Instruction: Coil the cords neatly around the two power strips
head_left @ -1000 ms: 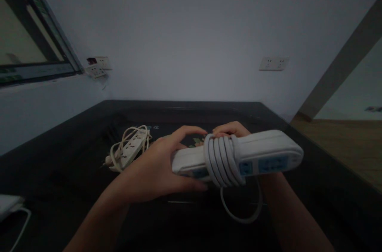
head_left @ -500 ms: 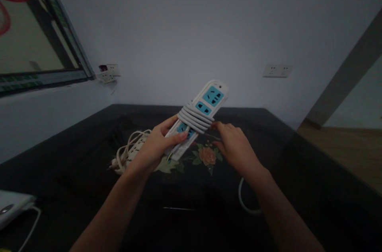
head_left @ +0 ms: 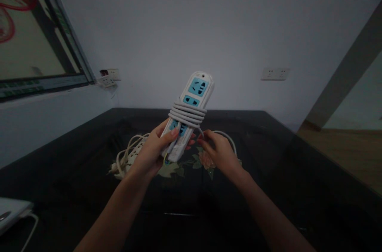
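A white power strip (head_left: 187, 92) with blue socket panels is held up, tilted, above the dark table. Several turns of its grey-white power cord (head_left: 188, 113) wrap around its middle. My left hand (head_left: 153, 144) grips the lower end, thumb across the front face. Thin coloured wires show at that bottom end. Just right of the strip, my right hand (head_left: 219, 150) pinches the cord where it leaves the wrapped turns. The loose length of cord curves behind the right hand.
A second white power strip (head_left: 133, 156) with a loosely coiled cord lies on the dark table (head_left: 191, 228) beyond my left forearm. At the left edge sits a white device (head_left: 13, 210) with a cable. Wall sockets (head_left: 275, 73) are on the wall behind.
The power strip turned from lying sideways to standing tilted, its socket face toward me, then shifted slightly left. My right hand moved from behind it to its right side, pinching the cord.
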The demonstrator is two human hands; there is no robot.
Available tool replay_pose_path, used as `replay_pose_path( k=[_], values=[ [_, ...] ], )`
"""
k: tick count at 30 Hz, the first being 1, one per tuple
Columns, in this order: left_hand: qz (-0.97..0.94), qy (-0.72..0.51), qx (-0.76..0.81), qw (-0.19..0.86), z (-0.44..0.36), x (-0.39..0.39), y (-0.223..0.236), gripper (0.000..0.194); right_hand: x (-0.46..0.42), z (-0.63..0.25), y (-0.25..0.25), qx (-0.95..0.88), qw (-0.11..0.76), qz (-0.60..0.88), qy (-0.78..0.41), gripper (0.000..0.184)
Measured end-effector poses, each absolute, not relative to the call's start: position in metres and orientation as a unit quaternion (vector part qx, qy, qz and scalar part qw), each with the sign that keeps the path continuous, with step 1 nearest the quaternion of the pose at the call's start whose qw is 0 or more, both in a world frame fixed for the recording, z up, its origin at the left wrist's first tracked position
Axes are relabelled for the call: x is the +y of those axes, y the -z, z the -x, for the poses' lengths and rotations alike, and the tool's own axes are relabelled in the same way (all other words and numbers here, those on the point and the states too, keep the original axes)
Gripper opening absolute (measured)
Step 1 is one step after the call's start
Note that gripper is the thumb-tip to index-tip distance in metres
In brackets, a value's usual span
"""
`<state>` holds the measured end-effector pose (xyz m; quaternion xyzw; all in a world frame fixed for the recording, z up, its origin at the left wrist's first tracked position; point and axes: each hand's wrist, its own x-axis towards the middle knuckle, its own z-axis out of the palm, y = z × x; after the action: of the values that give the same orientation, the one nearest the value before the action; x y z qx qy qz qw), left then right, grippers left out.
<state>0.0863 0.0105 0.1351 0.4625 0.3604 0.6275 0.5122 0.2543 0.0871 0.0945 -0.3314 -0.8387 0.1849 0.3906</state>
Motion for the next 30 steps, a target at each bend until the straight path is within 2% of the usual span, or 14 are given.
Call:
replay_pose_path(
  k=[5,9,11,14,20,30],
  values=[
    [-0.461,-0.623,0.365,0.516,-0.085,0.013,-0.133,0.055,0.090,-0.259,-0.100,-0.746,0.431,0.216,-0.459,0.019],
    [-0.472,-0.617,0.361,0.516,-0.090,0.013,-0.130,0.047,0.087,-0.258,-0.102,-0.672,0.442,0.180,-0.567,0.048],
    [-0.475,-0.615,0.357,0.518,-0.095,0.012,-0.129,0.046,0.085,-0.257,-0.103,-0.658,0.469,0.185,-0.559,0.049],
    [-0.472,-0.603,0.355,0.536,-0.101,0.011,-0.129,0.050,0.085,-0.257,-0.104,-0.649,0.508,0.196,-0.531,0.039],
    [-0.478,-0.577,0.356,0.558,-0.105,0.008,-0.131,0.054,0.088,-0.259,-0.104,-0.625,0.534,0.217,-0.526,0.027],
    [-0.481,-0.537,0.321,0.614,-0.100,0.015,-0.124,0.043,0.087,-0.265,-0.111,-0.635,0.564,0.264,-0.456,0.018]
  ],
)
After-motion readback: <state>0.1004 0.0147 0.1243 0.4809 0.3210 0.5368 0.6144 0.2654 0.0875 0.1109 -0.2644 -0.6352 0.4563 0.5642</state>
